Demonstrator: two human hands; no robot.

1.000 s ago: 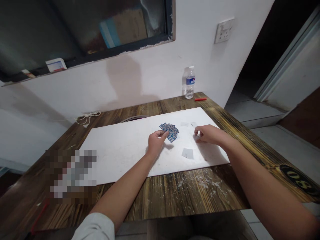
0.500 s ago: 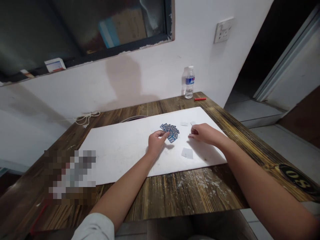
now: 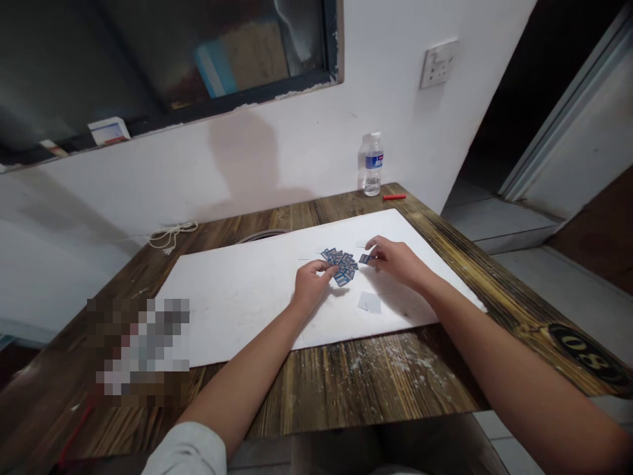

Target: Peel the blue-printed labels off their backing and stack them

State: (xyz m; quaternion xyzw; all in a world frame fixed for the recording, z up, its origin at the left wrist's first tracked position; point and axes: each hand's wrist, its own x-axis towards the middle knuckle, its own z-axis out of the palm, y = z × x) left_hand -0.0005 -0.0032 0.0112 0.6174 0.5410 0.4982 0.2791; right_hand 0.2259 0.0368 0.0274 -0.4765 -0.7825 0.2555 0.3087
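Observation:
A fan of small blue patterned cards (image 3: 344, 267) is pinched in my left hand (image 3: 313, 284), above the white board (image 3: 237, 297). Just right of the fan, my right hand (image 3: 393, 258) grips a single blue card (image 3: 366, 258) between thumb and fingers, a small gap away from the others. Pale cards (image 3: 370, 302) lie on the board in front of my right hand, and another pale card (image 3: 361, 243) rests behind it. Thin pale pieces also show behind my left hand, too small to make out.
A water bottle (image 3: 374, 165) and a red stick-like object (image 3: 394, 196) stand and lie at the wooden table's (image 3: 306, 389) back right. A white cable (image 3: 173, 232) is at the back left. The front left has a pixelated patch. A wall with a window is behind.
My right hand has lifted from the board and moved slightly left toward the fan, and a blue card now shows in its fingers. My left hand has barely moved.

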